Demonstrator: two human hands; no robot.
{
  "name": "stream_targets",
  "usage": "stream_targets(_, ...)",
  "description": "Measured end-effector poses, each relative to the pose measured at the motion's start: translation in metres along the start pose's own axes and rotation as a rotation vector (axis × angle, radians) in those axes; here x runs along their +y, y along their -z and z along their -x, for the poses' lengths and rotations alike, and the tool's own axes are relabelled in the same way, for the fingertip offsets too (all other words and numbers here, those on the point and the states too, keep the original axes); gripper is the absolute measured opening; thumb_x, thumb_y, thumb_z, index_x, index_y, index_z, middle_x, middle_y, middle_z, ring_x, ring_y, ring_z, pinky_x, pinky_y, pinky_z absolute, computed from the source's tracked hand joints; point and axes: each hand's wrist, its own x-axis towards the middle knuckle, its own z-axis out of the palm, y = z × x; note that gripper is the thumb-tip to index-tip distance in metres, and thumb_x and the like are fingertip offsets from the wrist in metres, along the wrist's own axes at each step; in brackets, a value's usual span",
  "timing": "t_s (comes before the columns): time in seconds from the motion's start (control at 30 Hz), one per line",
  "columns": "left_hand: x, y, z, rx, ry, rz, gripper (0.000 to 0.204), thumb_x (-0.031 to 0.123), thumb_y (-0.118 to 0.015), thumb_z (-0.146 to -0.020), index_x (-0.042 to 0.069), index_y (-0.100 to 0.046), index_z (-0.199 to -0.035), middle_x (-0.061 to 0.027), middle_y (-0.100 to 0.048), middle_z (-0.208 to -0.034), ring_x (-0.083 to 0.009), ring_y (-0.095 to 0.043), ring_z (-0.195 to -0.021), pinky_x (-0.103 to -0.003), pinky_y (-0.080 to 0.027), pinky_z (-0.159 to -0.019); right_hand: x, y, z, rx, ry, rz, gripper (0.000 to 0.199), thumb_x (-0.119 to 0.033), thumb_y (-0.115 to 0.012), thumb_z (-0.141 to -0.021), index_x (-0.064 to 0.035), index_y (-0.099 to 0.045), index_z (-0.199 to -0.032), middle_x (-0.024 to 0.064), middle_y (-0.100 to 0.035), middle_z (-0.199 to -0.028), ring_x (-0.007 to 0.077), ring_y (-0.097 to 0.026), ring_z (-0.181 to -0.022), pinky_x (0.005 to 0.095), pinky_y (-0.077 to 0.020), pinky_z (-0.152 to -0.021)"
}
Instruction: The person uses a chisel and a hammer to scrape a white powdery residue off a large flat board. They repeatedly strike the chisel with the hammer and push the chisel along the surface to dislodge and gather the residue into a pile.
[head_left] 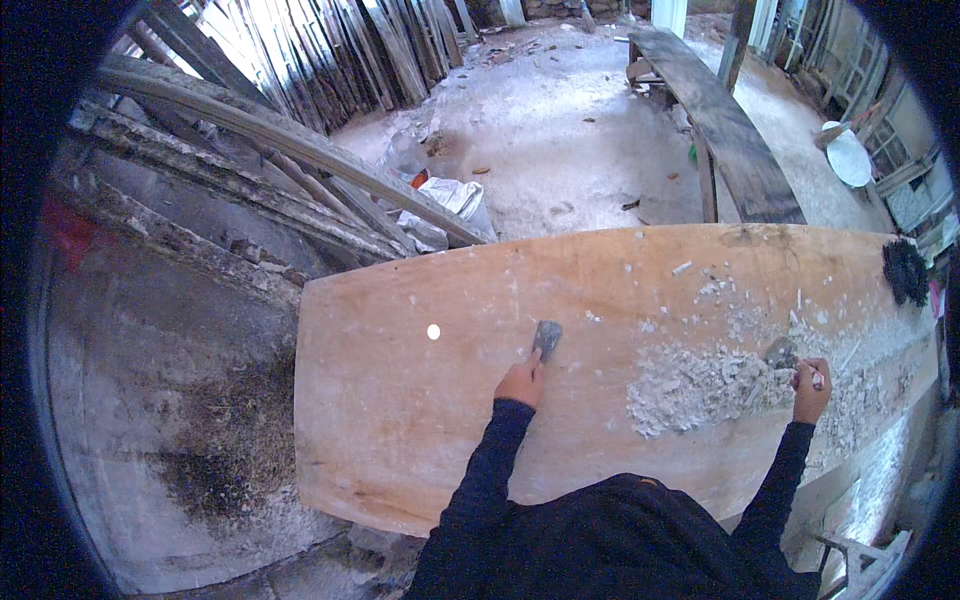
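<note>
- Looking down in the head view (the only angle here), both hands are over a big tan board (400, 430), one tool apiece.
- Left hand (520, 386): fingers closed round the handle of a flat scraper (547, 337), a digit lying along it, I'd guess for steering. Blade points toward the far edge, over a mostly bare patch.
- Right hand (811, 402): curled tight on a second scraper (780, 352), handle end poking out past the fist. Blade sits at the crumbly pale material (690, 385); can't tell if it's touching. Short reach that way, probably why it's gripped so close.
- That stuff is heaped right of centre, loose bits scattered toward the right end. A dark shaggy clump (905, 272) sits in the far right corner, maybe parked there to stay out of the way.
- Room's rough: dusty floor (560, 130), old timbers (250, 135) leaning at left, a whitish sack (460, 198) below them, a long dark bench (715, 120) beyond the board.
</note>
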Motion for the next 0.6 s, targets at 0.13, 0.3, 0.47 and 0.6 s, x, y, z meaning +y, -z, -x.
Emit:
stream_targets(0.13,0.015,0.005,-0.004,0.035,0.003,-0.01,0.037,0.03,-0.041,-0.084,0.016,-0.048,-0.118,-0.0208,-0.056,-0.084,-0.0361,-0.056,-0.08,-0.046,-0.045,-0.068,-0.005,-0.015,0.029,-0.078,0.208,0.032,0.006,-0.008,-0.054,-0.079,-0.0048,-0.051,-0.074,-0.0012,-0.049,-0.064,0.0061,-0.047,-0.056,0.019,-0.0398,-0.051)
stream_targets(0.3,0.0,0.022,0.066,-0.068,0.123,-0.102,0.036,0.027,-0.041,-0.084,0.015,-0.048,-0.118,-0.0198,-0.058,-0.086,-0.0359,-0.056,-0.079,-0.046,-0.045,-0.067,-0.016,-0.023,0.053,-0.139,0.266,0.081,0.002,-0.004,-0.055,-0.077,-0.0038,-0.053,-0.077,-0.0004,-0.049,-0.064,0.0066,-0.047,-0.056,0.0197,-0.0387,-0.051)
stream_targets(0.47,-0.013,0.007,0.085,0.003,0.108,-0.073,0.037,0.027,-0.041,-0.084,0.015,-0.047,-0.119,-0.02,-0.058,-0.086,-0.0352,-0.057,-0.079,-0.046,-0.045,-0.067,-0.023,-0.05,0.071,-0.184,0.308,0.032,0.002,-0.004,-0.055,-0.077,-0.0022,-0.054,-0.078,0.0012,-0.052,-0.065,0.0077,-0.049,-0.057,0.0206,-0.0394,-0.052)
stream_targets(0.6,0.0,0.006,0.049,0.014,0.144,-0.102,0.037,0.027,-0.04,-0.084,0.014,-0.047,-0.118,-0.0211,-0.058,-0.085,-0.0355,-0.057,-0.079,-0.047,-0.046,-0.067,-0.048,-0.07,0.08,-0.226,0.264,-0.008,0.002,-0.004,-0.054,-0.077,-0.0021,-0.055,-0.078,0.0019,-0.053,-0.064,0.0087,-0.05,-0.059,0.0215,-0.0402,-0.054)
